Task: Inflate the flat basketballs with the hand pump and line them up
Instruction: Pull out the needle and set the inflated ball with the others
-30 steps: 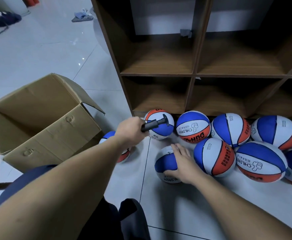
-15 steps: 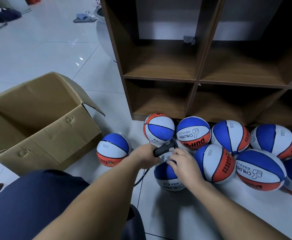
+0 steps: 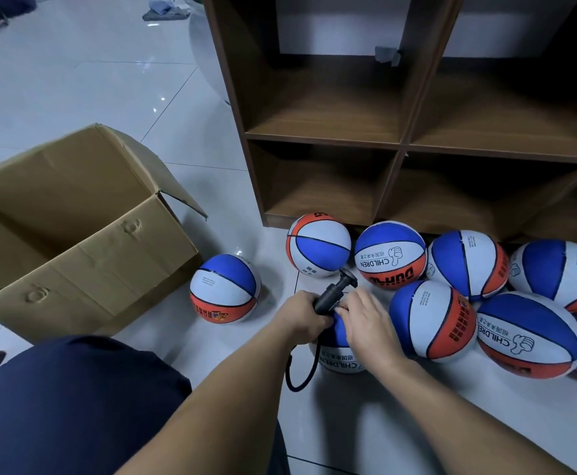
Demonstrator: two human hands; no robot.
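Basketball (image 3: 338, 351) being worked on sits on the white tile floor (image 3: 366, 423) right in front of the person, mostly hidden under both hands, so only a blue panel and a white strip with CHILDREN lettering peek out. Left hand (image 3: 302, 317) is wrapped around the barrel of the black hand pump (image 3: 331, 296), which tilts up toward 1 o'clock with its T-handle at the top. Right hand (image 3: 366, 320) comes in from 4 o'clock with its fingers bent down at the base of the pump where it meets the ball; can't tell if they're pinching anything there, it's too covered. A thin black hose (image 3: 297, 371) loops out below the left wrist at about 7 o'clock from the ball. The person's dark blue knee (image 3: 74, 406) fills the near left corner. Touching the ball at 3 o'clock there's a blue, white and orange ball (image 3: 431, 323), then a squashed-looking one (image 3: 527, 334) further right. Off at 10 o'clock a lone ball (image 3: 225, 289) sits just beside an open cardboard box (image 3: 85, 241). Further out, from 12 to 2 o'clock, a row of balls rests along the foot of the brown wooden cubby shelf (image 3: 400, 145): an orange-topped one (image 3: 318, 245), one with a thumbs-up logo (image 3: 390, 255), and two more (image 3: 465, 262) (image 3: 554, 269) to the right, the last ones bunched together and touching.
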